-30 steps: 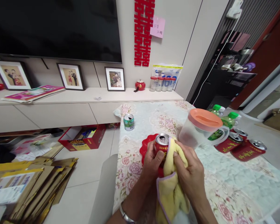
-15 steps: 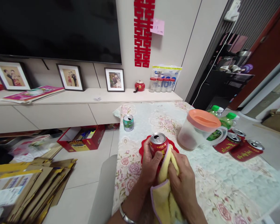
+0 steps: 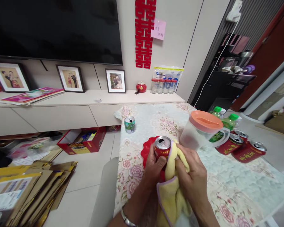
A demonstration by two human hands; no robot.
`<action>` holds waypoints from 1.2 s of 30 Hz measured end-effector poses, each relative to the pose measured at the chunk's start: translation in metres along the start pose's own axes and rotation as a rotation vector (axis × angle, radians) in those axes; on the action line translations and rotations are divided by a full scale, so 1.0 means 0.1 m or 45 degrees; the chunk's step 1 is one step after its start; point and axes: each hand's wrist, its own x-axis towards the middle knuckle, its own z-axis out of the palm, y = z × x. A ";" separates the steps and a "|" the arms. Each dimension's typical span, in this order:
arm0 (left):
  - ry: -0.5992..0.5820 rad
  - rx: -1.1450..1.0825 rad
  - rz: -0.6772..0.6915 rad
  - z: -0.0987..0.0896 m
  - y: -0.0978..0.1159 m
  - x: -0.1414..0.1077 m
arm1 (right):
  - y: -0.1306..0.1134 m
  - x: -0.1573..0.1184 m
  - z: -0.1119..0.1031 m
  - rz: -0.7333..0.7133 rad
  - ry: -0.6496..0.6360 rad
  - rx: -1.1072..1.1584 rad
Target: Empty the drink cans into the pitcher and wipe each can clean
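My left hand (image 3: 155,167) is wrapped around a red drink can (image 3: 161,153), upright with its top opened. A yellow cloth (image 3: 169,189) with a purple edge is bunched in my right hand (image 3: 191,170), which presses it against the can's right side. Part of the cloth hangs down between my forearms. Under and behind the can lies a red scalloped dish (image 3: 145,153), partly hidden by the can and my left hand.
A small green can (image 3: 130,125) stands at the table's far left. To the right are a pitcher with an orange lid (image 3: 204,121), several red cans (image 3: 249,152) and green-capped bottles (image 3: 232,121). Flattened cardboard (image 3: 38,192) lies on the floor at left.
Both hands have shifted slightly right with the can and the cloth. More of the red dish's left part now shows.
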 end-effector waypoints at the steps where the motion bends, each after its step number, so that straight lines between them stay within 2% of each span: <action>1: -0.035 -0.013 0.000 -0.01 -0.02 0.00 | 0.04 0.02 -0.01 0.049 -0.021 0.038; 3: -0.108 -0.045 -0.029 -0.03 -0.04 -0.01 | 0.11 0.03 -0.03 0.155 -0.080 0.100; 7: -0.108 -0.088 -0.041 -0.02 -0.05 -0.04 | 0.20 -0.06 -0.05 0.297 -0.170 0.137; 12: -0.053 -0.187 -0.083 0.05 -0.02 -0.06 | 0.24 -0.21 -0.14 0.216 -0.257 0.081; 16: 0.094 -0.139 -0.032 0.07 0.01 -0.05 | 0.40 -0.24 -0.33 0.132 -0.134 -0.117; 19: 0.183 -0.090 -0.021 0.05 0.04 -0.02 | 0.60 -0.23 -0.40 0.230 -0.018 -0.363; 21: 0.242 -0.073 -0.038 0.03 0.07 0.00 | 0.73 -0.25 -0.38 0.337 -0.033 -0.449; 23: 0.298 -0.060 -0.031 0.01 0.09 0.02 | 0.85 -0.28 -0.31 0.392 -0.121 -0.459; 27: 0.318 -0.024 0.006 0.00 0.12 0.04 | 0.98 -0.35 -0.19 0.367 -0.286 -0.418; 29: 0.318 -0.011 -0.002 0.00 0.12 0.04 | 0.97 -0.35 -0.17 0.359 -0.271 -0.430; 31: 0.309 -0.012 -0.036 0.00 0.09 0.03 | 0.90 -0.31 -0.19 0.316 -0.174 -0.491; 34: 0.220 -0.026 -0.076 0.00 -0.01 -0.03 | 0.69 -0.21 -0.27 0.123 0.024 -0.501; 36: 0.122 0.010 -0.088 0.00 -0.07 -0.08 | 0.51 -0.13 -0.35 0.019 0.037 -0.342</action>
